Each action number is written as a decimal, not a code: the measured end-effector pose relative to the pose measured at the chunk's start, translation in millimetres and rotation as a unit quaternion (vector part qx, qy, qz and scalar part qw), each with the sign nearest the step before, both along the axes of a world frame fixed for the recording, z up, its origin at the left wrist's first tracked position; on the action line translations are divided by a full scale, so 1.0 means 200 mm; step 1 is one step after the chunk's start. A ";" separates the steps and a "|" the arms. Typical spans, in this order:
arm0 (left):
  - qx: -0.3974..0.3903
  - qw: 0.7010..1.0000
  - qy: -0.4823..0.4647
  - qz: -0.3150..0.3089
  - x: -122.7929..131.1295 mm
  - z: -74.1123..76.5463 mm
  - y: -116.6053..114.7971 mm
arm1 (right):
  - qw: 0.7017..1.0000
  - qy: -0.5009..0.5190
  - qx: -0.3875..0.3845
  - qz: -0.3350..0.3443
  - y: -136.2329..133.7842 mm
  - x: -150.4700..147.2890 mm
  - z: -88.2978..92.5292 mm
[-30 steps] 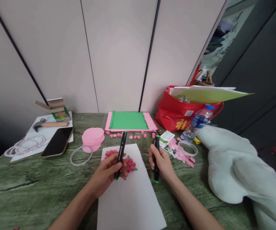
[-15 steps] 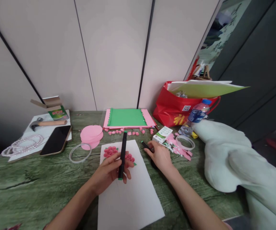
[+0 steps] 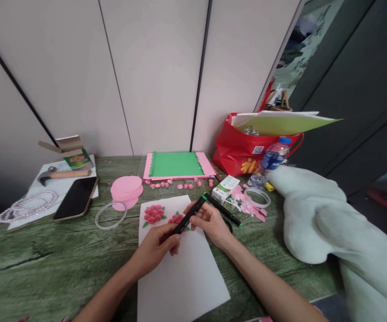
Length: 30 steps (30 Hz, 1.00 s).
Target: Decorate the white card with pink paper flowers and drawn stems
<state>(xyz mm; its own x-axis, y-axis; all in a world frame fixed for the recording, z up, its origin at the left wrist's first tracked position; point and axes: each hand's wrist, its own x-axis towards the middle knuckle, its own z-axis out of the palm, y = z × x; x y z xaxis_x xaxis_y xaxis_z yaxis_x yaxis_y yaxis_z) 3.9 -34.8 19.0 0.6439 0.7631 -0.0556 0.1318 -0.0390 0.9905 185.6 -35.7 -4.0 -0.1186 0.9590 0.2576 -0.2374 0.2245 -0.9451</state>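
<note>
Two hands on one black marker (image 3: 193, 210), centre of frame. Left hand (image 3: 158, 247) pinches the lower barrel between thumb and fingers; right hand (image 3: 211, 222) closes round the upper, green-tipped end. Marker tilts up to the right, just above the white sheet (image 3: 183, 277). Both-ends grip likely braces one end against the other. Pink paper roses (image 3: 154, 213) sit near the sheet's top edge, beside the fingers. Second marker (image 3: 225, 212) lies on the bench (image 3: 45, 264), right of centre, within easy reach. Tape ring (image 3: 110, 215) left of sheet.
</note>
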 end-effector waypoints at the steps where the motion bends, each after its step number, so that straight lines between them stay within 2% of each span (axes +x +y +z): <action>1: 0.011 1.000 -0.004 -0.006 0.00 0.00 -0.01 | 1.000 0.006 -0.003 0.004 0.00 -0.01 -0.01; 4: 0.009 1.000 -0.022 0.001 0.02 0.00 -0.05 | 1.000 0.008 -0.008 0.019 -0.01 -0.01 -0.04; 7: -0.031 0.999 -0.031 -0.008 0.04 0.01 -0.11 | 0.998 0.018 0.001 0.057 -0.04 -0.01 -0.03; 10: -0.135 0.986 -0.089 -0.048 0.04 0.02 -0.13 | 0.994 0.039 0.018 0.100 -0.07 0.01 0.00; 13: -0.269 0.946 -0.154 -0.095 0.02 0.03 -0.14 | 0.991 0.046 0.032 0.121 -0.09 0.01 0.05; 15: -0.304 0.933 -0.160 -0.108 0.01 0.04 -0.14 | 0.992 0.040 0.037 0.113 -0.10 0.00 0.06; 17: -0.254 0.954 -0.132 -0.084 0.01 0.05 -0.14 | 0.996 0.028 0.041 0.075 -0.11 -0.01 0.07; 19: -0.131 0.988 -0.077 -0.034 0.02 0.07 -0.14 | 0.999 0.009 0.048 0.019 -0.11 -0.03 0.07; 21: -0.006 0.999 -0.026 0.018 0.03 0.08 -0.13 | 0.998 -0.012 0.053 -0.024 -0.12 -0.05 0.09; 22: 0.025 0.999 -0.015 0.031 0.03 0.09 -0.13 | 0.998 -0.015 0.051 -0.038 -0.12 -0.07 0.10; 24: -0.004 0.999 -0.030 0.017 0.02 0.09 -0.13 | 0.998 -0.003 0.035 -0.055 -0.14 -0.09 0.13; 26: -0.119 0.988 -0.074 -0.062 0.00 0.10 -0.12 | 0.998 0.012 0.021 -0.057 -0.16 -0.10 0.16; 28: -0.208 0.962 -0.109 -0.142 -0.02 0.10 -0.11 | 0.998 0.015 0.029 -0.054 -0.19 -0.11 0.19; 29: -0.213 0.957 -0.116 -0.158 -0.02 0.10 -0.11 | 0.998 0.016 0.037 -0.057 -0.19 -0.11 0.21; 30: -0.188 0.964 -0.113 -0.148 -0.01 0.11 -0.11 | 0.997 0.018 0.041 -0.069 -0.20 -0.12 0.21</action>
<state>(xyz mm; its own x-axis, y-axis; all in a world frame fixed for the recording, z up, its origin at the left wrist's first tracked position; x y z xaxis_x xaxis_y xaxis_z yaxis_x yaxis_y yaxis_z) 1.0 -57.5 41.4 0.8585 0.4972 -0.1254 -0.0505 0.3253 0.9443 162.4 -75.4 38.6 0.0227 0.9409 0.3379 -0.2325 0.3337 -0.9136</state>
